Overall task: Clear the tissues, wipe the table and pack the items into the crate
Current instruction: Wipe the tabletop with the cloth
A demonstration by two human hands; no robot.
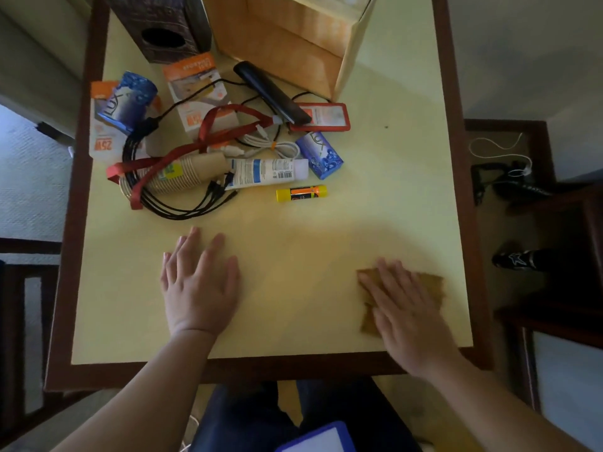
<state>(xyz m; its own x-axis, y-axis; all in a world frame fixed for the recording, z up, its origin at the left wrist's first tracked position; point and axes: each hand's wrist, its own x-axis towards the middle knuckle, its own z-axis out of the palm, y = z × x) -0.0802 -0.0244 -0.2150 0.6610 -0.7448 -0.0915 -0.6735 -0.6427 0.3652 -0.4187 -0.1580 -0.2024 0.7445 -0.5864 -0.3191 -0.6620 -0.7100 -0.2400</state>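
Your lap, in dark trousers (326,409), fills the bottom centre of the frame, with a blue-edged white thing (318,438) at the very bottom edge. Just above it, your left hand (199,282) lies flat on the table (293,256), lower left of centre, fingers straight and slightly spread, holding nothing. Your right hand (404,308), lower right, is blurred but its fingers look straight, pressing flat on a brown cloth (430,285) that shows beyond your fingers toward the table's right edge. Your two hands are well apart. The items to pack lie in a heap in the upper left of the frame: two blue soap boxes, one (321,154) right of the heap and one (130,99) at its left; two orange-and-white packets (199,89); one white tube (267,172); one yellow glue stick (301,193) nearest you, just below the tube; one stack of paper cups (182,172) on its side; one red lanyard (182,151) draped over the cups; one red badge holder (321,117); one black bar (270,93); a coil of black cables (176,203); and a white cable (270,146). At top centre stands the crate (293,37), a wooden box, with a dark tissue box (163,27) to its left. You can see no loose tissues on the table.
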